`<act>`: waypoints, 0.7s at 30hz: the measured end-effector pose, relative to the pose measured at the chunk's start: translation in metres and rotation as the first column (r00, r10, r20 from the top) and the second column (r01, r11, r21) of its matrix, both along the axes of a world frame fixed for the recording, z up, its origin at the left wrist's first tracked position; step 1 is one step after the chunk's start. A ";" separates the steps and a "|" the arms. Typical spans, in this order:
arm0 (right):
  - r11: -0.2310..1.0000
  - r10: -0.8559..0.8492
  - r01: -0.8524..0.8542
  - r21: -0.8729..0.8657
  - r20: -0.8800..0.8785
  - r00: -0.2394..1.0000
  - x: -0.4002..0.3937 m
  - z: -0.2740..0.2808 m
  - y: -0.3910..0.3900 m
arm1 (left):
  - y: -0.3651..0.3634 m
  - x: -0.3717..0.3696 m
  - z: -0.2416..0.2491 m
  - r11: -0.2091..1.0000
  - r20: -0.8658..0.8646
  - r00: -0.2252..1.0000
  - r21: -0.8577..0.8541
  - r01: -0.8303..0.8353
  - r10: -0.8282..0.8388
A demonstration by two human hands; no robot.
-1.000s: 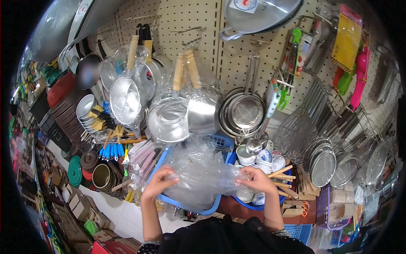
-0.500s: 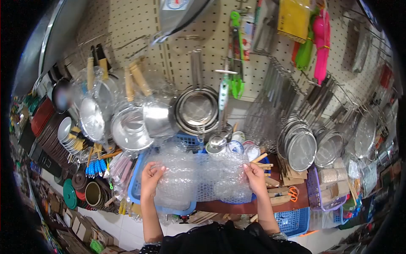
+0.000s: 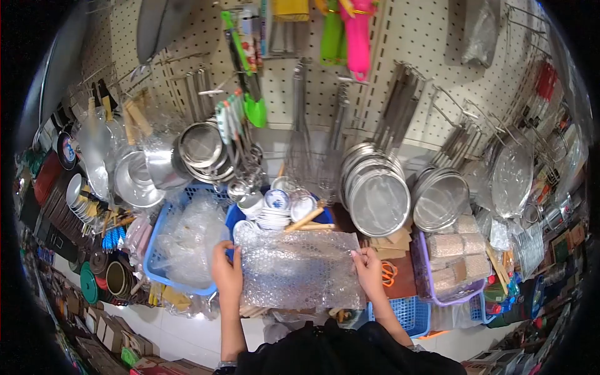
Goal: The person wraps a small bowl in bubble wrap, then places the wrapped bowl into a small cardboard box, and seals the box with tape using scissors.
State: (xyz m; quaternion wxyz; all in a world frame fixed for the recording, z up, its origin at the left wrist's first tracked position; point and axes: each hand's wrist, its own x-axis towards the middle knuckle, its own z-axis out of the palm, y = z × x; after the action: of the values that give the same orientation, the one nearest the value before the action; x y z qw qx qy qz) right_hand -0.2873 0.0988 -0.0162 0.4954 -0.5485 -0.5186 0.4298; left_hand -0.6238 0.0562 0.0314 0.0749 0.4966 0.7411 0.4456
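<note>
A clear sheet of bubble wrap (image 3: 300, 272) is stretched out flat between my two hands. My left hand (image 3: 227, 270) pinches its left edge, and my right hand (image 3: 367, 270) grips the right edge between thumb and fingers. Just beyond the sheet sits a blue basket (image 3: 326, 215) holding white bowls (image 3: 273, 217) and wooden-handled pieces (image 3: 305, 219); the sheet covers its near part. Left of my left hand stands a light blue basket (image 3: 153, 265) heaped with crumpled clear plastic (image 3: 197, 237).
Round strainers (image 3: 379, 203) and whisks (image 3: 300, 144) hang from the pegboard (image 3: 412, 37) ahead. To the right are a purple basket (image 3: 425, 284) of wrapped packs, orange-handled scissors (image 3: 388, 273) and a lower blue basket (image 3: 409, 315). Steel pans (image 3: 137, 178) hang at left.
My view has turned right. The bubble wrap has come away from over the light blue basket to in front of the bowls, now a single flat sheet held by both hands.
</note>
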 end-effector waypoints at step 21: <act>0.995 0.095 -0.096 0.006 0.107 0.990 0.086 -0.061 -0.036 | -0.058 0.191 -0.126 0.716 0.469 0.621 0.034 0.698 -0.628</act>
State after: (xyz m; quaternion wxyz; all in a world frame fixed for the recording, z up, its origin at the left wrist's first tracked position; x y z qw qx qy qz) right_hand -0.2017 0.0626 -0.0770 0.4487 -0.5427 -0.5724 0.4202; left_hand -0.4324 -0.0019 -0.0950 0.4399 0.6111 0.4980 0.4302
